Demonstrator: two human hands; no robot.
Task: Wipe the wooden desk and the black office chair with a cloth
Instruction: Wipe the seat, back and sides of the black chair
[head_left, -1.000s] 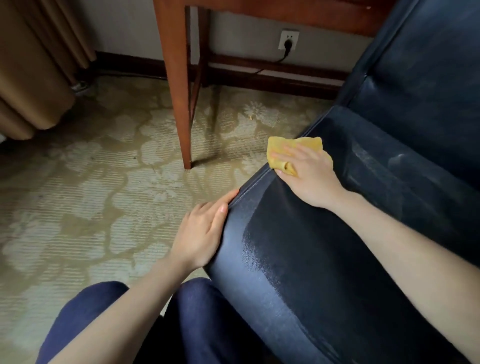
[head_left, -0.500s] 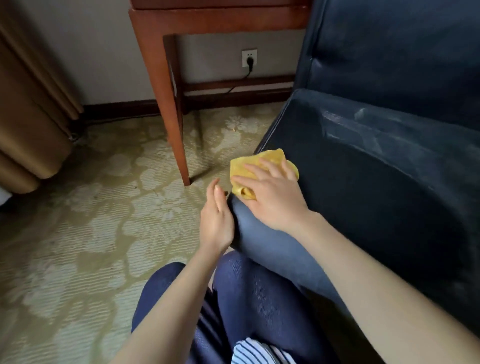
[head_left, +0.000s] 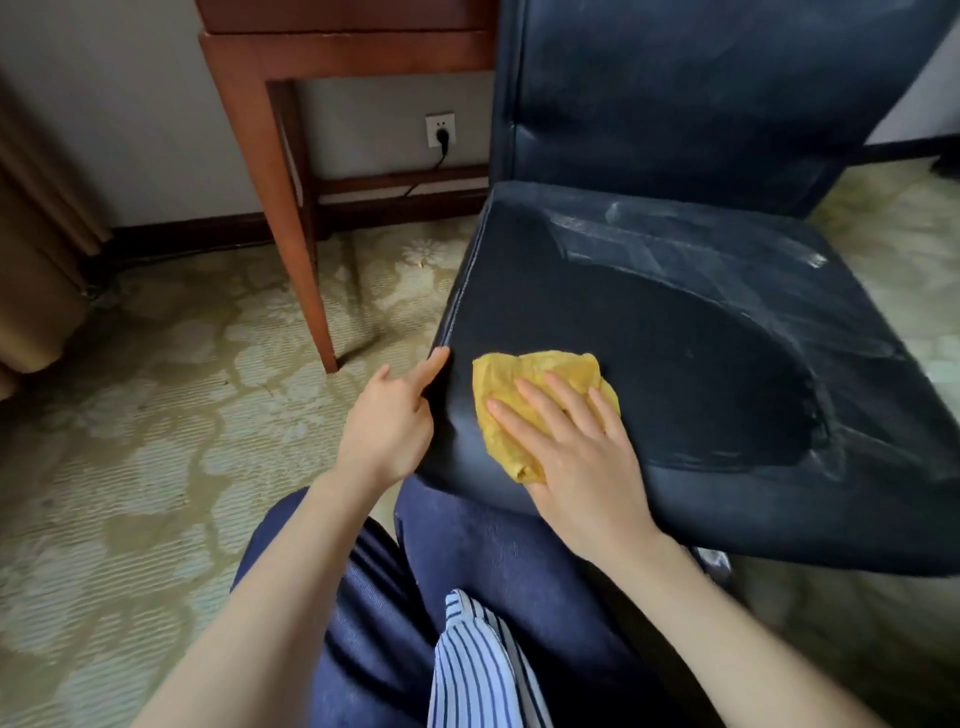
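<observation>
Cloth (head_left: 540, 395): yellow, crumpled, lying on the front left part of the chair seat (head_left: 675, 338), near its front corner. Right hand (head_left: 576, 457): flat on top of the cloth, fingers straight and spread, palm pressing it to the seat; nothing gripped. Left hand (head_left: 387, 431): set against the left side of the seat just beside the cloth but apart from it, index finger straight and touching the edge seam, the other fingers loosely bent and holding nothing. Chair, black upholstery: the seat shows a darker patch across its middle and front, with a paler, streaky band along the back and right side; the backrest (head_left: 701, 93) stands upright behind, also streaked. Worktop (head_left: 343, 52): reddish-brown wood, only the frame and one leg in view, standing left of the chair and clear of it. Wall socket (head_left: 440, 130): white, under the worktop, with a black plug and cord in it. Carpet (head_left: 156, 415): pale green with a floral pattern. Curtain (head_left: 36, 260): tan, at the far left edge. Person's legs (head_left: 467, 571): dark blue trousers, close against the seat front, with a striped hem (head_left: 478, 665) below.
</observation>
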